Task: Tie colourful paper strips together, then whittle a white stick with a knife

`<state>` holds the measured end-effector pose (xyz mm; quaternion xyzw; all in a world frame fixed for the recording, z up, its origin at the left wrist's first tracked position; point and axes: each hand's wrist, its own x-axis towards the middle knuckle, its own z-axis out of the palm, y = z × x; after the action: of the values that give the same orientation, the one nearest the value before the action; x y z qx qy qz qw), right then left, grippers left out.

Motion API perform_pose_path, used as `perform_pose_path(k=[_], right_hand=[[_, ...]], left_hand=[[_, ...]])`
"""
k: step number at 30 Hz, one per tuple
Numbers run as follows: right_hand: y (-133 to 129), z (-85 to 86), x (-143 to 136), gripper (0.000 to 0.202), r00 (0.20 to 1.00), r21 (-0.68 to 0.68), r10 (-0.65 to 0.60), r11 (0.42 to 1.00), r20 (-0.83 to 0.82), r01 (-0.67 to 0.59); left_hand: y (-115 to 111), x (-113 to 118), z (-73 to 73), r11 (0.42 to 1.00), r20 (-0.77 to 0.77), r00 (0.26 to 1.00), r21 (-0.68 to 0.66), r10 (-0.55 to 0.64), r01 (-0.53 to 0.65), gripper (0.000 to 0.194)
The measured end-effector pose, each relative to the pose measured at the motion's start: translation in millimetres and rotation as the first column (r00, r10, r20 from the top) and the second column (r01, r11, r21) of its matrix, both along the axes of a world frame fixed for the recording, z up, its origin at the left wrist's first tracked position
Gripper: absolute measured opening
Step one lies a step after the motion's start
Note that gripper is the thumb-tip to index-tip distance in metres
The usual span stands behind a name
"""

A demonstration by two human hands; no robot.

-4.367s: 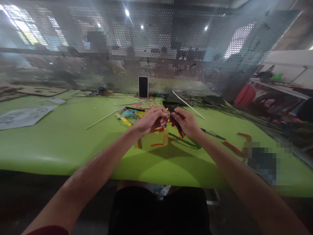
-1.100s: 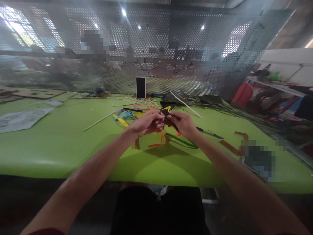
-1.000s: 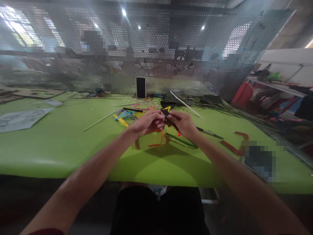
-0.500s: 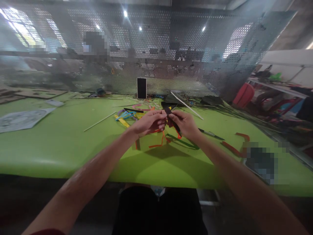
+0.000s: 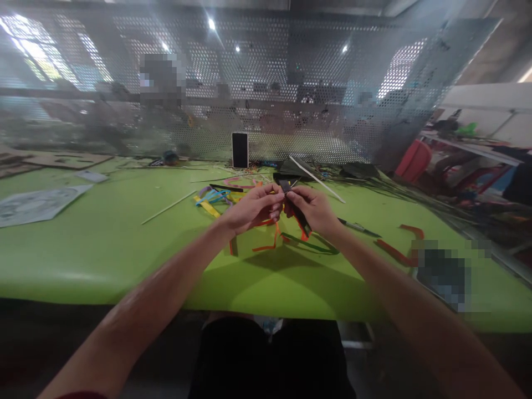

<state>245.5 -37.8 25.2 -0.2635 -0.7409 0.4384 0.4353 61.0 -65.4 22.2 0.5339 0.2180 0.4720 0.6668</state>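
Head view: dark strip (image 5: 285, 186) slants lengthwise, far-left to near-right.

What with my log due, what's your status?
Right hand gripping black strip. Left hand at its upper part. Orange strips, green strip close below, seemingly not blocking.

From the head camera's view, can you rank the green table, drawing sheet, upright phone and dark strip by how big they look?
1. Green table
2. Drawing sheet
3. Upright phone and dark strip: order unsure, since the strip is partly covered.
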Motion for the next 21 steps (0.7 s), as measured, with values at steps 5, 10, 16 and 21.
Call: perform_pose_path(k=[5, 10, 16, 21], right_hand=[[-0.8, -0.4, -0.3, 0.036, 1.000, -0.013, 0.006, 1.000, -0.010, -0.007], [-2.4, 0.0, -0.4, 0.034, 0.999, -0.034, 0.016, 0.999, -0.030, -0.017], [-3.3, -2.6, -0.6, 0.038, 0.997, -0.093, 0.049, 0.994, -0.056, -0.054], [-3.5, -2.7, -0.6, 0.037, 0.995, -0.089, 0.063, 0.994, -0.076, -0.070]], left_hand=[[-0.3, 0.5, 1.6, 0.999, -0.024, 0.999, 0.023, 0.026, -0.025, 0.017], [0.6, 0.9, 2.8, 0.999, -0.025, 0.999, 0.031, 0.026, -0.025, 0.021], [0.6, 0.1, 2.7, 0.999, -0.016, 1.000, 0.053, 0.014, -0.013, 0.025], [1.6, -0.6, 2.1, 0.997, -0.023, 1.000, 0.078, 0.015, -0.013, 0.027]])
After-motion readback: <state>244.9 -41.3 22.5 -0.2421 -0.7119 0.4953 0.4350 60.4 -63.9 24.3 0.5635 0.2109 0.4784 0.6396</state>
